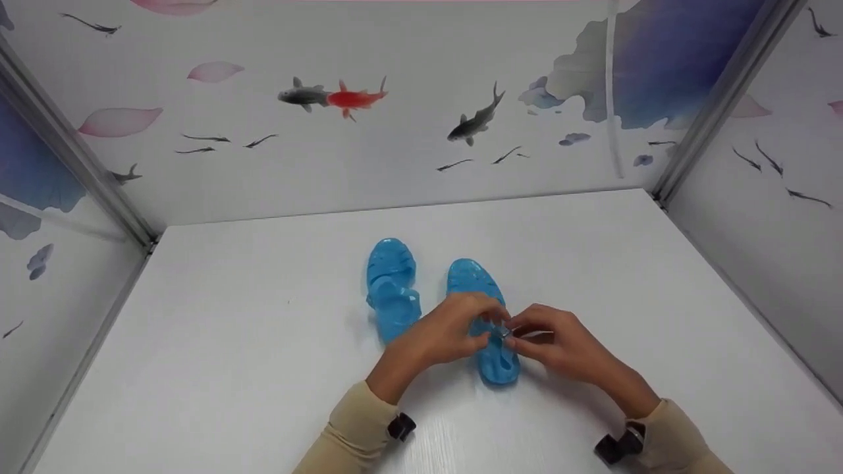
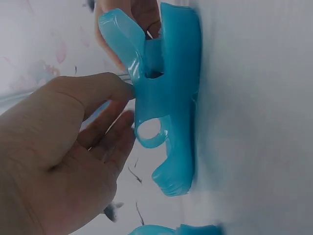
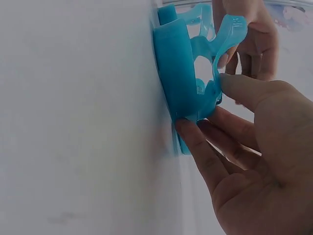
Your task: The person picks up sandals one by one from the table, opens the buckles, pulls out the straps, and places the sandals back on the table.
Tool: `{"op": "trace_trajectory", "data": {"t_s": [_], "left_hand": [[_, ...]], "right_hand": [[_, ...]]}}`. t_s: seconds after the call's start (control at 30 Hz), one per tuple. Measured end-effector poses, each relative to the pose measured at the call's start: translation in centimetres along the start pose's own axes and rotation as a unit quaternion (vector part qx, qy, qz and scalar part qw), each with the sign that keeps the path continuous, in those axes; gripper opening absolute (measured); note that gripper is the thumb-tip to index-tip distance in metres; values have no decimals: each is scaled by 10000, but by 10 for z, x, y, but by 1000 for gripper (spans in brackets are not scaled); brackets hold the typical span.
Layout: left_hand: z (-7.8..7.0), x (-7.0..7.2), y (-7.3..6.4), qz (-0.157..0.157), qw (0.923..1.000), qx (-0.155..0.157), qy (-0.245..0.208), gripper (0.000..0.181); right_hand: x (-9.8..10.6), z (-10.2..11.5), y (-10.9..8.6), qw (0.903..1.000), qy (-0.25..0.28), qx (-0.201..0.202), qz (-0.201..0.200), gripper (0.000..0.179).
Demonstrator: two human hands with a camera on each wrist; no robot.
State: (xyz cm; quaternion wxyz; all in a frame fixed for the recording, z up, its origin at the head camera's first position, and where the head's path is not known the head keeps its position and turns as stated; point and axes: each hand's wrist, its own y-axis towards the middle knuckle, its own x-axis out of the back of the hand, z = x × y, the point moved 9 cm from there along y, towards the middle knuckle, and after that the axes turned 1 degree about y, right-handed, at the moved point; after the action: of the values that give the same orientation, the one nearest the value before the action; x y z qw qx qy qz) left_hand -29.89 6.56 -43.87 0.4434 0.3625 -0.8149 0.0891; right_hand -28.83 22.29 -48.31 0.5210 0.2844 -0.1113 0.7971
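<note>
Two translucent blue jelly sandals are on the white table. My hands are at the right sandal (image 1: 471, 278), over its ankle strap (image 3: 229, 36) and small metal buckle (image 1: 504, 333). With thumb and fingers, my left hand (image 1: 454, 329) pinches the strap from the left side. From the right, my right hand (image 1: 560, 339) pinches the strap by the buckle; in the right wrist view its thumb presses the strap while other fingers touch the sandal's side. Fingers partly hide the buckle. The left sandal (image 1: 390, 263) lies beside it, its heel end behind my left wrist.
The white table (image 1: 230, 329) is enclosed by printed panels (image 1: 408, 158) with fish and petals at the back and sides. Metal posts (image 1: 711, 105) stand at the rear corners. A black wrist device (image 1: 402, 426) sits on each beige sleeve.
</note>
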Motion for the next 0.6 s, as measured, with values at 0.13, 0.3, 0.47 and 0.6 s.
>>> {"op": "trace_trajectory", "data": {"t_s": [0.13, 0.3, 0.47, 0.6], "left_hand": [[6, -10, 1, 112, 9991, 71, -393, 28], [13, -13, -1, 47, 9974, 260, -671, 27], [14, -18, -2, 282, 9941, 234, -1022, 29], [15, -23, -2, 533, 9894, 178, -1339, 31]], "right_hand": [[1, -2, 0, 10000, 4, 46, 67, 26], [0, -3, -1, 9993, 156, 194, 265, 26], [-1, -2, -4, 9964, 479, 327, 611, 24], [-3, 0, -4, 9941, 601, 323, 844, 23]]}}
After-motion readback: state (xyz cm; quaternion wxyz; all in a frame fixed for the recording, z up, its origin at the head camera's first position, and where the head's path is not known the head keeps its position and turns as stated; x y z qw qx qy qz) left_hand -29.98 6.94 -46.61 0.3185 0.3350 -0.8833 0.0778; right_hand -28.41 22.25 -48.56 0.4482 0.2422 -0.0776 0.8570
